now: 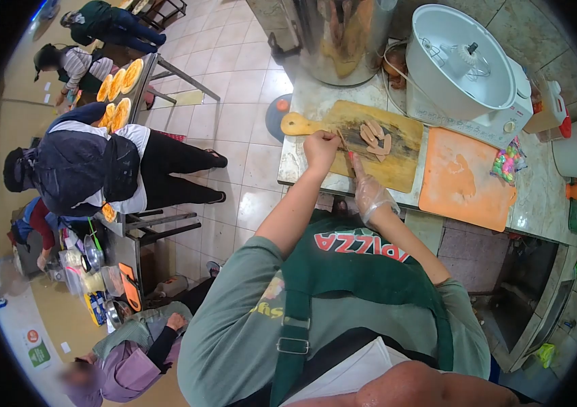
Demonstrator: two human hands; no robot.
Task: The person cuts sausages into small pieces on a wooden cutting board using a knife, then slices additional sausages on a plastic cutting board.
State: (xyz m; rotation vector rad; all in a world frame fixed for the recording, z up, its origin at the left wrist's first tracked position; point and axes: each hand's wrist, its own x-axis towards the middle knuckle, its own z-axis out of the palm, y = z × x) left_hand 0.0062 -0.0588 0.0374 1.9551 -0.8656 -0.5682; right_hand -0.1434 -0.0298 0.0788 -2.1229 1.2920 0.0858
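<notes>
Wooden, paddle-shaped cutting board (402,172) on a marbled worktop (346,95), with cut sausage pieces (387,144) piled toward its right side. The right hand (374,194), in a clear plastic glove, grips a small knife (345,143) over the board. Beside the blade, the bare left hand (322,150) has its fingers drawn together; whether they pinch anything cannot be told. An orange cutting board (465,180) lies just to the right.
</notes>
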